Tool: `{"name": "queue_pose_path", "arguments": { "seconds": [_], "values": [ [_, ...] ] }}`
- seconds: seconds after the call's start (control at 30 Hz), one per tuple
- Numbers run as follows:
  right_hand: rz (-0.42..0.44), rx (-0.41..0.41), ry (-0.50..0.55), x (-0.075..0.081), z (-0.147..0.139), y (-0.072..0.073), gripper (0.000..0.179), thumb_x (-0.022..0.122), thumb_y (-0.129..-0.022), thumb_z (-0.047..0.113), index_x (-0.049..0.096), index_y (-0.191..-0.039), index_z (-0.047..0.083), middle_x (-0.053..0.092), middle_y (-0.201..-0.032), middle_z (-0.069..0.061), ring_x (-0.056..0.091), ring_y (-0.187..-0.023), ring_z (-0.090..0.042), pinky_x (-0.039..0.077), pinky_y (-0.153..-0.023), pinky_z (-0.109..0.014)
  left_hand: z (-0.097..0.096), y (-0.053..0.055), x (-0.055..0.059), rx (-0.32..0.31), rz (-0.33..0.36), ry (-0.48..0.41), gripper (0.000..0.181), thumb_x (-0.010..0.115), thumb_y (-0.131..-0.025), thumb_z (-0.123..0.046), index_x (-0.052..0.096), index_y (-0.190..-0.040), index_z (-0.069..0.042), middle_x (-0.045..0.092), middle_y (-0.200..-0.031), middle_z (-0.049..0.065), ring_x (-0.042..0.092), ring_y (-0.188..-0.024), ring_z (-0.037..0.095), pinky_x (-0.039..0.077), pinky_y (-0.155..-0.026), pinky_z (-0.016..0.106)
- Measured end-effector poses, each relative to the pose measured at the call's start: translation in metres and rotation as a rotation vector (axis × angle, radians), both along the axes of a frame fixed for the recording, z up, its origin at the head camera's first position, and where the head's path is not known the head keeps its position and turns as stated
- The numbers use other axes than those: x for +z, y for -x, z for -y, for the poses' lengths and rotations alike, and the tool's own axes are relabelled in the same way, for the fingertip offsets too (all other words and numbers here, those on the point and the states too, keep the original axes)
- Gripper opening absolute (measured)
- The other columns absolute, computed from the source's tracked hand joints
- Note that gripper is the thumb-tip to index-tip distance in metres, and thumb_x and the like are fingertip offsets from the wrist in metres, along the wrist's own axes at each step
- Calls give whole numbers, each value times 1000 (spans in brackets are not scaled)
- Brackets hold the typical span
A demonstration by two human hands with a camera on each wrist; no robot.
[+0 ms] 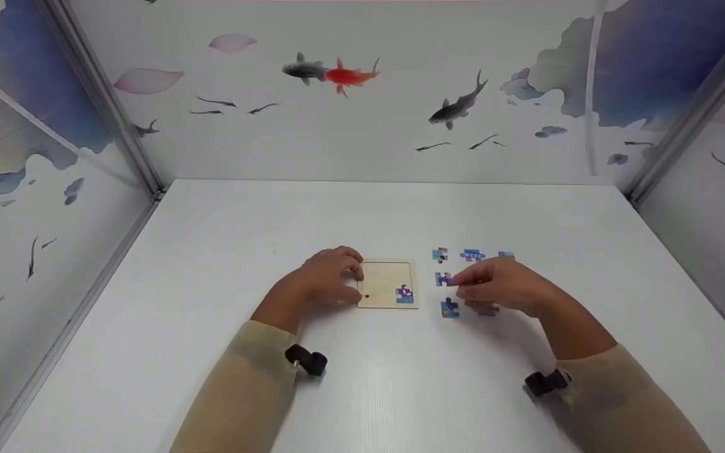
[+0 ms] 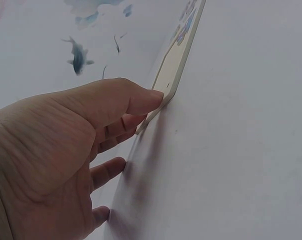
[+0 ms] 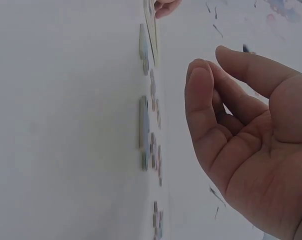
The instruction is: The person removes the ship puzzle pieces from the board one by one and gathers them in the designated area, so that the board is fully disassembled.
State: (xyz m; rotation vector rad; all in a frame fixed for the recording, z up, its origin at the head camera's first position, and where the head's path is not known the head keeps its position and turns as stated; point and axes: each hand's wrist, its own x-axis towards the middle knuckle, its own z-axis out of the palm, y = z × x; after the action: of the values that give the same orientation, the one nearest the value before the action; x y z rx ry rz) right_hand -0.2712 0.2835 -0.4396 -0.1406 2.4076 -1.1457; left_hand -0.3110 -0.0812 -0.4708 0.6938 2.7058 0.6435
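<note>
A shallow wooden puzzle tray (image 1: 384, 277) lies flat on the white table. One purple-and-blue jigsaw piece (image 1: 404, 294) sits in its near right corner. My left hand (image 1: 331, 275) holds the tray by its left edge, and the left wrist view has the thumb on the near corner. To the right of the tray, my right hand (image 1: 507, 286) hovers low over loose pieces. Its fingertips are right by a purple piece (image 1: 443, 279) in the head view. In the right wrist view the fingers are loosely bent, thumb apart from them, with nothing between.
Several more jigsaw pieces lie right of the tray: a blue one (image 1: 450, 307) in front, others behind, such as a light-blue one (image 1: 472, 255). The right hand partly covers some. White printed panels (image 1: 362, 138) wall the table at the back and sides.
</note>
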Motion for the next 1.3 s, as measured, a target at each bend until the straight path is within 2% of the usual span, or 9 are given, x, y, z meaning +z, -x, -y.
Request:
{"name": "queue_pose_path", "arguments": {
  "seconds": [0.13, 0.33, 0.57, 0.7, 0.87, 1.13, 1.3],
  "values": [
    [-11, 36, 21, 3, 18, 8, 36, 79, -99, 28, 75, -132, 15, 77, -120, -8, 74, -103, -24, 64, -94, -34, -2, 0, -2, 19, 9, 10, 26, 79, -89, -32, 75, -111, -20, 55, -157, -2, 45, -152, 30, 33, -131, 50],
    [-18, 65, 75, 4, 43, 19, 37, 74, -100, 15, 71, -137, 11, 73, -113, -8, 71, -104, -26, 63, -96, -37, -1, 1, -2, 27, 20, -2, 23, 79, -89, -31, 74, -109, -21, 54, -157, -3, 43, -153, 31, 31, -132, 51],
    [-9, 60, 64, 2, 69, 32, 34, 75, -101, 21, 74, -135, 16, 75, -121, -6, 75, -106, -25, 62, -102, -40, 2, 0, -3, 9, 5, -26, 23, 78, -89, -28, 75, -110, -20, 56, -157, -2, 45, -152, 32, 36, -129, 49],
    [0, 39, 33, 1, 80, 37, 32, 76, -100, 27, 76, -132, 22, 77, -121, -2, 76, -105, -23, 58, -103, -45, 2, 1, -3, 24, 11, -21, 23, 78, -88, -30, 75, -110, -21, 55, -157, -3, 45, -152, 30, 35, -130, 49],
    [21, 27, 33, -4, 85, 40, 29, 76, -100, 24, 77, -129, 21, 76, -122, -2, 76, -106, -21, 59, -107, -43, 0, 2, -4, 30, 20, -18, 24, 80, -88, -31, 74, -109, -21, 55, -157, -4, 44, -153, 30, 33, -131, 50],
    [47, 10, -39, -13, 84, 41, 21, 76, -100, 21, 80, -120, 21, 78, -117, -3, 74, -99, -20, 63, -95, -33, 1, 1, -2, 25, 10, -7, 24, 80, -89, -32, 74, -110, -22, 54, -158, -4, 42, -155, 31, 32, -132, 51],
    [38, 36, -101, -16, 85, 39, 18, 75, -101, 22, 82, -117, 22, 79, -111, -3, 74, -94, -20, 63, -90, -31, 0, 0, -1, 18, 10, -3, 23, 79, -90, -31, 74, -111, -20, 54, -158, -3, 43, -154, 31, 32, -132, 50]
  ]
}}
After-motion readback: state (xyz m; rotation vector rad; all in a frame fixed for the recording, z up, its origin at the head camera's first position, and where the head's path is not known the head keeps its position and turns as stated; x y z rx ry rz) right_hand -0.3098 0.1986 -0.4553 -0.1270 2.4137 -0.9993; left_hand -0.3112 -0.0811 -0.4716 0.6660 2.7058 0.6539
